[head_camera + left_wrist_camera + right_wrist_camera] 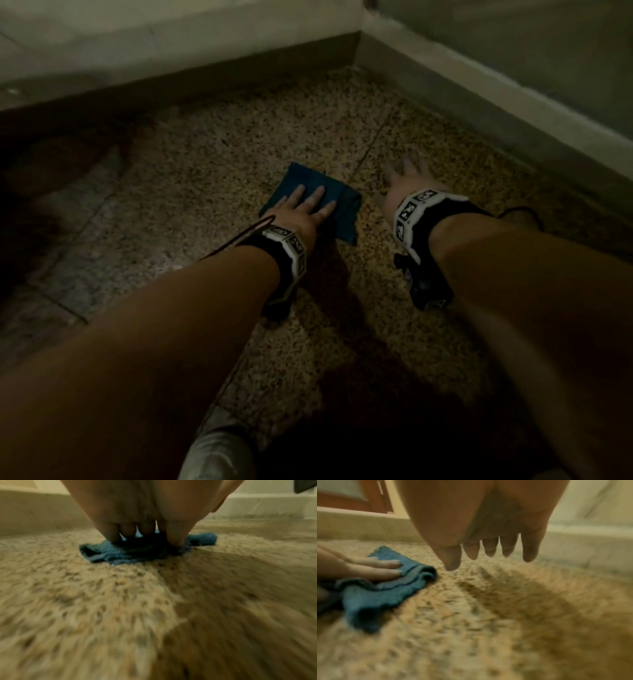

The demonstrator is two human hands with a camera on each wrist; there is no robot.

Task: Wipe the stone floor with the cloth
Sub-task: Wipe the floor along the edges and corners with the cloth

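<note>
A folded blue cloth [344, 209] [109, 557] [385, 596] lies on the speckled stone floor [212, 164] [120, 608] [488, 628]. My left hand [301, 209] [142, 520] [368, 568] presses flat on the cloth with straight fingers. My right hand [407, 178] [488, 550] hovers to the right of the cloth, fingers spread and straight, holding nothing and just off the floor. Part of the cloth is hidden under the left palm.
A pale skirting and wall [171, 44] run along the far side, and another wall [513, 85] closes the right, meeting in a corner [359, 37]. A tile joint [373, 140] runs between the hands. A pale shoe or knee [215, 455] shows at the bottom. A wooden door frame [373, 500] stands at far left.
</note>
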